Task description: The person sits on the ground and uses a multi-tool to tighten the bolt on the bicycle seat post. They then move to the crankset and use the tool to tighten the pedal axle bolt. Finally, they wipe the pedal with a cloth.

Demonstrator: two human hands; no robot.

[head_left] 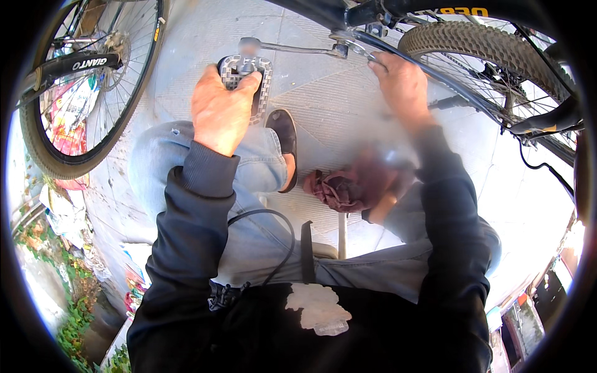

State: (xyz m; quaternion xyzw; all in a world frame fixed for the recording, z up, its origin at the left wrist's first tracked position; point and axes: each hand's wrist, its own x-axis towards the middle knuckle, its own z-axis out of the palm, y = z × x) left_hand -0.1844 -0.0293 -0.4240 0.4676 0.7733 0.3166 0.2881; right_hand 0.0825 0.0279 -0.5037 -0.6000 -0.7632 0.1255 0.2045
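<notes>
My left hand (222, 109) grips a black-and-silver bicycle pedal (263, 84), thumb across it. The pedal sits at the outer end of a crank arm (295, 48) on the bicycle (348, 13) at the top. My right hand (399, 87) has its fingers curled at the metal parts near the crank's inner end, beside a dark frame tube; what they hold is too small to make out. Below it, a crumpled maroon cloth (341, 189) lies by my right foot, partly blurred.
A bicycle wheel with a rim (142, 84) stands at the upper left, the rear tyre (463, 42) at upper right. My legs and shoe (283, 130) are on the tiled floor (186, 31). Litter (68, 211) and plants lie along the left edge. A dark cable (273, 217) loops across my leg.
</notes>
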